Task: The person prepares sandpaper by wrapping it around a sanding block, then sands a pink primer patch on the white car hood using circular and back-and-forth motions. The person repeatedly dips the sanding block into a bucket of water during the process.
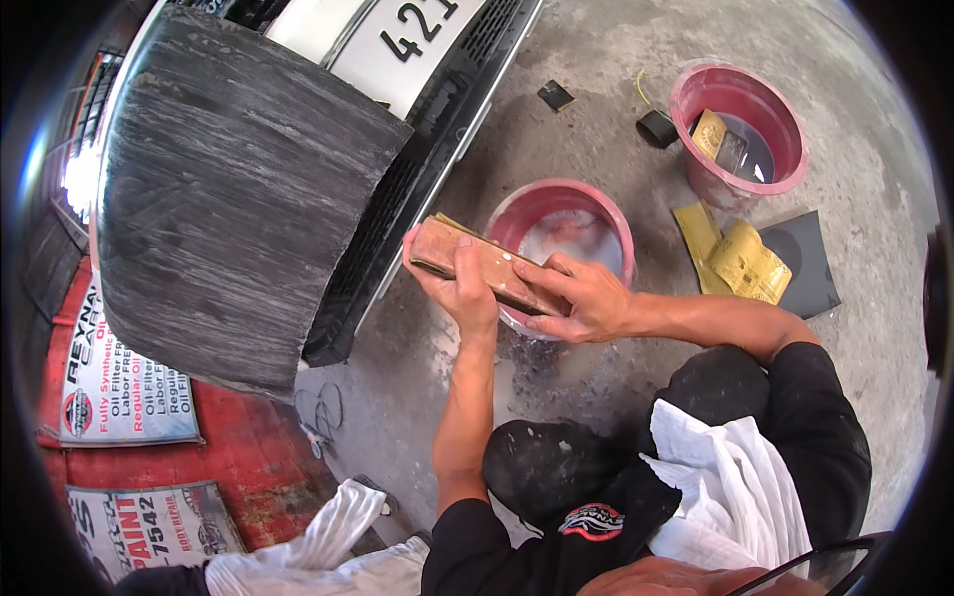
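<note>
Left hand [460, 290]: gripping the left end of a long brown rectangular block [494, 270], forearm nearly upright
Right hand [593, 301]: fingers clamped over the block's right end, forearm roughly level
Block: slanting before a round pink bucket [509, 217]
Writing: black characters, white rectangular plate [381, 62]; multicoloured lettering, white banner [129, 382]

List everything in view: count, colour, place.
Oblong block: one, reddish-brown, centre
Round plastic tubs: two, pink, centre and upper right
Thin curled sheets: at least two, yellow, right
Flat sheet: one, dark grey, beside them
Small square pad: one, black, top centre
Cylindrical object: one, black, beside upper-right tub
Curved car panel: one, dark grey, upper left
Rectangular plate: one, white, top
Printed banners: two, mostly white, lower left
Crumpled cloth: one, white, lower right
Left hand, right hand: two, bare, on block
</note>
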`<state>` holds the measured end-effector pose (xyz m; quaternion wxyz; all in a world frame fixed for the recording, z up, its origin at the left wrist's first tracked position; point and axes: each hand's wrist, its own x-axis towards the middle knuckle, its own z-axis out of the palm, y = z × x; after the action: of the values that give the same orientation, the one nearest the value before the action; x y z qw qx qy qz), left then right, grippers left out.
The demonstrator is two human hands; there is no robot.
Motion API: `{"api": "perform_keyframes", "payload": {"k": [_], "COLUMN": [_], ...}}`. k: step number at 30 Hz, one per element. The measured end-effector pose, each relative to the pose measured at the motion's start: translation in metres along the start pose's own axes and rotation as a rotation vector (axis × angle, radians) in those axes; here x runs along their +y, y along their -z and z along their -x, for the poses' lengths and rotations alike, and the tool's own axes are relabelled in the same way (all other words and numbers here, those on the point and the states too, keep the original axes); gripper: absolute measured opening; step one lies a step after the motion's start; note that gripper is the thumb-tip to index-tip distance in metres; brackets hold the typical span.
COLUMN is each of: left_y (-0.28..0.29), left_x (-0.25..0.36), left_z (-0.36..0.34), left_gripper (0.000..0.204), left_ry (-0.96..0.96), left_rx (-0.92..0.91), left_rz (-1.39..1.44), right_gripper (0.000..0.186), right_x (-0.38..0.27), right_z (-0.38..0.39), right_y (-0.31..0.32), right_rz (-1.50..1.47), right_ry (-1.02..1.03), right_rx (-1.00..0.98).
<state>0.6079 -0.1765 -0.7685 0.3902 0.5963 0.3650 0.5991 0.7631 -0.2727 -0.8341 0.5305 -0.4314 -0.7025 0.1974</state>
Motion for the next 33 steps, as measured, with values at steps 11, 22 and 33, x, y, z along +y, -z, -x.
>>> {"api": "perform_keyframes", "payload": {"k": [11, 22, 33], "left_y": [-0.018, -0.014, 0.014], "left_x": [-0.039, -0.057, 0.007], "left_z": [0.028, 0.026, -0.01], "left_gripper": [0.096, 0.069, 0.063], "left_ry": [0.627, 0.676, 0.58], "left_rx": [-0.295, -0.114, -0.22], "left_rz": [0.766, 0.483, 0.961], "right_gripper": [0.074, 0.058, 0.057], "right_x": [0.013, 0.021, 0.071], "right_z": [-0.001, -0.006, 0.002], "right_y": [0.008, 0.011, 0.059], "right_rz": [-0.018, -0.038, 0.633], "right_ry": [-0.197, -0.2, -0.456], "right_rx": [0.003, -0.078, -0.063]}}
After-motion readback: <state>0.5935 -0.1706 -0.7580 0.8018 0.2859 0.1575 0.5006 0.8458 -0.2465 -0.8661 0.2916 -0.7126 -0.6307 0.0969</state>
